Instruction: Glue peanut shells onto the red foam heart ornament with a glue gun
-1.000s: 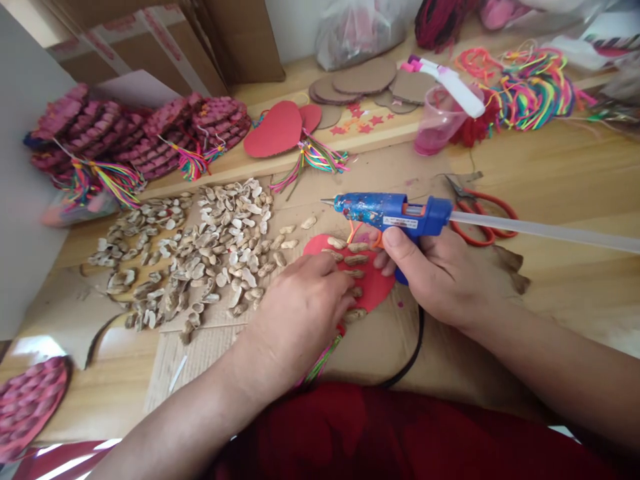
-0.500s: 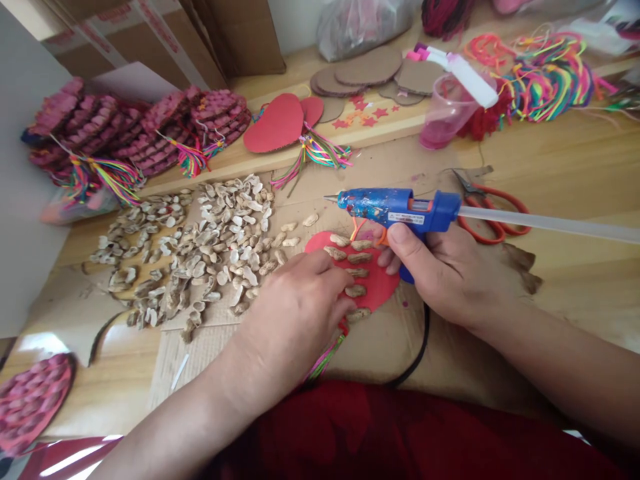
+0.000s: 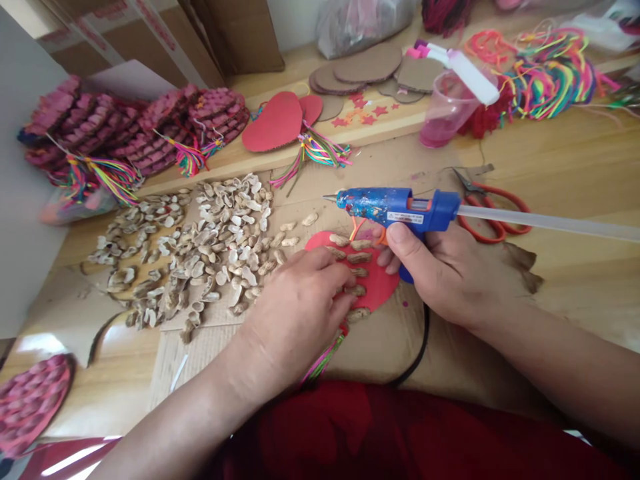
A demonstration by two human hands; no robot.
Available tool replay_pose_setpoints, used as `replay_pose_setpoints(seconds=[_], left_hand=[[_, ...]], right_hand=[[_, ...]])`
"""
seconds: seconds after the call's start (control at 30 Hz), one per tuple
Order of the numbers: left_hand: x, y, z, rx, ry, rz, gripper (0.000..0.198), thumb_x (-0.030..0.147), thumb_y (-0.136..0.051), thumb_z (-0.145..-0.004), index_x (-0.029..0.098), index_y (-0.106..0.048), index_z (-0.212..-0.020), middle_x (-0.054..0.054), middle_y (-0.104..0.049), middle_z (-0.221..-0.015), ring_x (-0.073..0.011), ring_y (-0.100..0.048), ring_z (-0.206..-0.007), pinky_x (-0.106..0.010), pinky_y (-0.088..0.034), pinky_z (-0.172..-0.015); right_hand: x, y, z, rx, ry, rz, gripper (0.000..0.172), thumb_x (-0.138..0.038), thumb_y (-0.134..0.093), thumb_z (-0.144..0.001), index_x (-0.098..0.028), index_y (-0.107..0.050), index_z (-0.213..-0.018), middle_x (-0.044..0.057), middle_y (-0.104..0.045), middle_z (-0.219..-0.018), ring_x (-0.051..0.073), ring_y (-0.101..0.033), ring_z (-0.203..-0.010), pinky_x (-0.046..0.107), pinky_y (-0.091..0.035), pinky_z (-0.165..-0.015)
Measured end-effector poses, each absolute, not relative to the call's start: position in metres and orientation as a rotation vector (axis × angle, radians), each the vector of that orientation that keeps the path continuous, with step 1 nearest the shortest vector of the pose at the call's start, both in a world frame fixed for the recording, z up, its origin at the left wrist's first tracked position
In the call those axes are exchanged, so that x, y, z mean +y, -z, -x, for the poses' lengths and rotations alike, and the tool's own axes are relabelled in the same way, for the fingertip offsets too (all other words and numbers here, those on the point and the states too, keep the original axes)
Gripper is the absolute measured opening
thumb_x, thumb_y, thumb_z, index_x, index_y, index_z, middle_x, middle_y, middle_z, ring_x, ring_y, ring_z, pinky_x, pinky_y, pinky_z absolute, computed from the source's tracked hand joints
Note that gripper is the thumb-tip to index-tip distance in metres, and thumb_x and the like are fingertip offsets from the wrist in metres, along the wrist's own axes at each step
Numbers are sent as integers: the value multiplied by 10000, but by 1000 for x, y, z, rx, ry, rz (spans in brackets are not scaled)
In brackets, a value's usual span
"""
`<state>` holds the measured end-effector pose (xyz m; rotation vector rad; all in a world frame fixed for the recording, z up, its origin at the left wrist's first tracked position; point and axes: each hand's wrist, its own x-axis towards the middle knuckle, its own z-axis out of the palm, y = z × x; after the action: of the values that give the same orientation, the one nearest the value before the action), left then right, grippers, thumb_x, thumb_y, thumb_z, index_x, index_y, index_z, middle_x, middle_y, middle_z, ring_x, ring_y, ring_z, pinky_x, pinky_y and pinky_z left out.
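Note:
My right hand (image 3: 445,267) is closed round the handle of a blue hot glue gun (image 3: 380,204). The gun's nozzle points left, and a long clear glue stick (image 3: 545,222) sticks out of its back. Below the gun lies a red heart-shaped piece (image 3: 383,283) with peanut shells (image 3: 359,258) in rows on it. My left hand (image 3: 303,293) rests over the heart's left side, fingers curled and pressed together; their tips and whatever they pinch are hidden. A colourful tassel (image 3: 325,357) hangs from the heart's lower end.
Loose peanut shells (image 3: 215,247) spread over cardboard on the left. Orange-handled scissors (image 3: 493,212) lie right of the gun. Behind stand stacked pink shell-covered pieces (image 3: 100,133), a red heart (image 3: 275,123), cardboard ovals (image 3: 367,63), a pink cup (image 3: 440,123) and coloured tassels (image 3: 550,77).
My left hand has shifted very slightly over the heart, its fingers covering a bit more of the shells there. The right hand and glue gun stay practically still.

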<state>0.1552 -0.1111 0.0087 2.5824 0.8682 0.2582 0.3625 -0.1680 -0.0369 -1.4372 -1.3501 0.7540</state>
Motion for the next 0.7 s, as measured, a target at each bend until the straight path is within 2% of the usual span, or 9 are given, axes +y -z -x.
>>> replay_pose_setpoints(seconds=[0.33,0.7], left_hand=[[-112,-8,-157,913,-244,-2608,79,176,-707,-928,191,-760,-871,-35,-702,-896,-177,-677,-795,-310,-547,-745],[-112,-6,-159,898,-265,-2613,105,146,-700,-920,184,-767,-847,-50,-718,-904,-194,-678,-796,-336,-552,-742]], right_hand=[[-166,35,-360,-1321,-768,1425,308,-541,-551,-1049,-281,-675,-942,24,-729,-826,231,-722,-857,370,-567,-707],[-168,40,-363,-1327,-773,1462,325,-564,-565,-1034,-276,-687,-946,32,-738,-843,248,-731,-862,360,-573,-671]])
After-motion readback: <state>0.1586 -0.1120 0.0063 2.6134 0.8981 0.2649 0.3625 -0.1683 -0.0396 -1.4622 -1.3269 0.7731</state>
